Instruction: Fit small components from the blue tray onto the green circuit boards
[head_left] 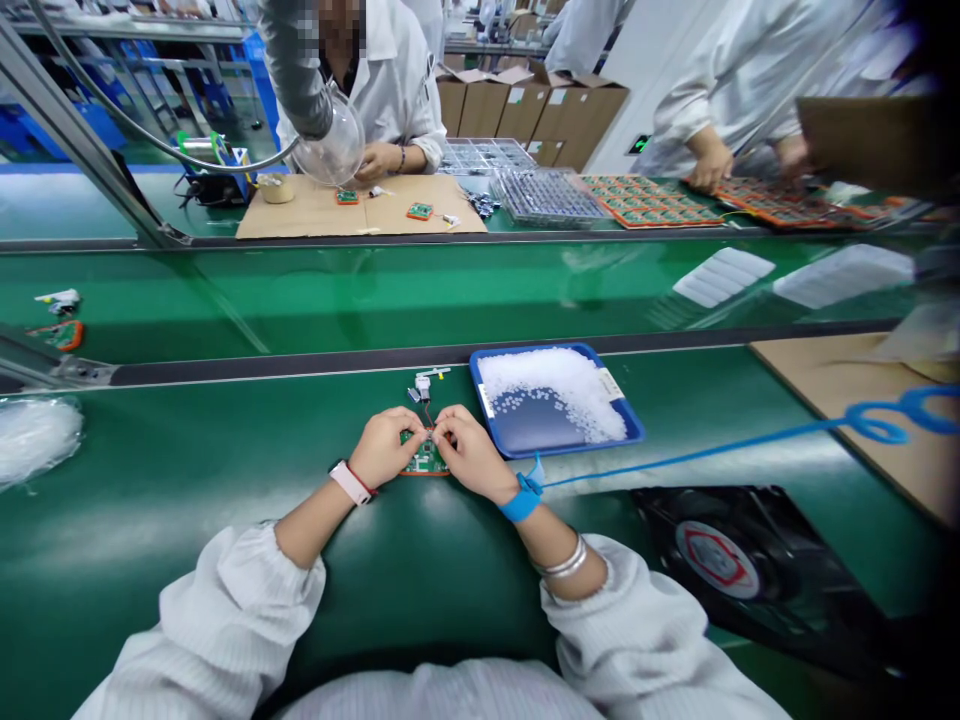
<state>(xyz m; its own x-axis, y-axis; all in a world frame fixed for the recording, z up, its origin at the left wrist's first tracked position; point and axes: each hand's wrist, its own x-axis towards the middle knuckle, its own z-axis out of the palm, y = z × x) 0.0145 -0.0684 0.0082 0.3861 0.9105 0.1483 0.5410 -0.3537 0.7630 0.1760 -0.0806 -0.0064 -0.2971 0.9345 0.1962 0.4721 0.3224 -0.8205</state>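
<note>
A small green circuit board [425, 459] with an orange edge lies on the green table in front of me. My left hand [385, 447] and my right hand [471, 451] are both closed on it, pinching its top edge from either side. A thin wire runs from the board to a small white connector [424, 384] just beyond my fingers. A blue tray [553, 399] with several tiny white parts stands right of my right hand. A blue wrist strap [521, 498] with a coiled blue cord sits on my right wrist.
A clear bag of white parts [34, 435] lies at far left. A black fan [720, 555] sits at lower right, cardboard [855, 400] beyond it. Across the green conveyor [375, 295], other people in white coats work at cardboard mats and trays of circuit boards [645, 200].
</note>
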